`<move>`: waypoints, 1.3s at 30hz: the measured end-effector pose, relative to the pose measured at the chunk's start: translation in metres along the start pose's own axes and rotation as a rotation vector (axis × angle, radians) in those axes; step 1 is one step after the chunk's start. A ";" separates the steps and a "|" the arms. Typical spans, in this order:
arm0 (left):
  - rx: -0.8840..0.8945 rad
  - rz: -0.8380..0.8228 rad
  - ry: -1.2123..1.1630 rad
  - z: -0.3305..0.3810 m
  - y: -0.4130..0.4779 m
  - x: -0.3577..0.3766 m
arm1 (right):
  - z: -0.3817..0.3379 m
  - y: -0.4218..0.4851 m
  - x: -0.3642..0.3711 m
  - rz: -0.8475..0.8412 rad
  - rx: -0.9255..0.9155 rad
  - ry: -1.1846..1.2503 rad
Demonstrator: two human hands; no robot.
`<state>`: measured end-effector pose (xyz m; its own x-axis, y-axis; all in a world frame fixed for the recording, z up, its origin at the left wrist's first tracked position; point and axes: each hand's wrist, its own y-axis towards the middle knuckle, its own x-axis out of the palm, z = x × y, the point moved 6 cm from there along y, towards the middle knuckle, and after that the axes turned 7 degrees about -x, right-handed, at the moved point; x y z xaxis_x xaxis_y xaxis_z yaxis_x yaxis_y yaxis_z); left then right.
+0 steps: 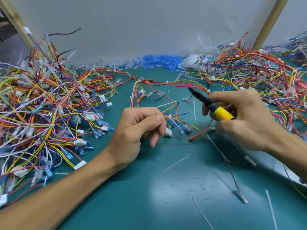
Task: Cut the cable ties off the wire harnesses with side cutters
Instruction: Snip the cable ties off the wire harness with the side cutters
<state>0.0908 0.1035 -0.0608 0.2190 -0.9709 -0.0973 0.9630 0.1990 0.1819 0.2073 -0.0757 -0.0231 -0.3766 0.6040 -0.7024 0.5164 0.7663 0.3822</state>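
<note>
My left hand (141,125) pinches the harness (176,83) right beside a tie (169,116), mid-counter (149,205). My right hand (240,120) is wrapped round the cutters (216,108). The wires look light and floppy, so I'd grip close to the tie.

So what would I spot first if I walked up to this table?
Big tangled wire heaps, red, yellow and blue: the left pile and the right pile on the green mat. In the middle, the left hand pinches a harness, and the right hand grips yellow-handled cutters. Blue bits lie along the back wall.
</note>
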 end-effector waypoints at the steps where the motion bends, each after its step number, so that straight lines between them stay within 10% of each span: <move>1: -0.001 -0.002 0.006 0.000 0.000 0.000 | 0.000 0.000 -0.002 0.019 -0.005 0.008; 17: 0.012 0.028 0.061 -0.001 0.001 0.001 | -0.006 -0.004 0.009 -0.155 -0.201 -0.300; 39: 0.032 0.009 0.030 0.000 -0.001 0.003 | -0.007 -0.009 0.017 -0.192 -0.087 -0.116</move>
<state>0.0902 0.1003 -0.0610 0.2326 -0.9645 -0.1247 0.9555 0.2027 0.2145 0.1912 -0.0704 -0.0347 -0.3682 0.4200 -0.8295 0.3734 0.8839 0.2818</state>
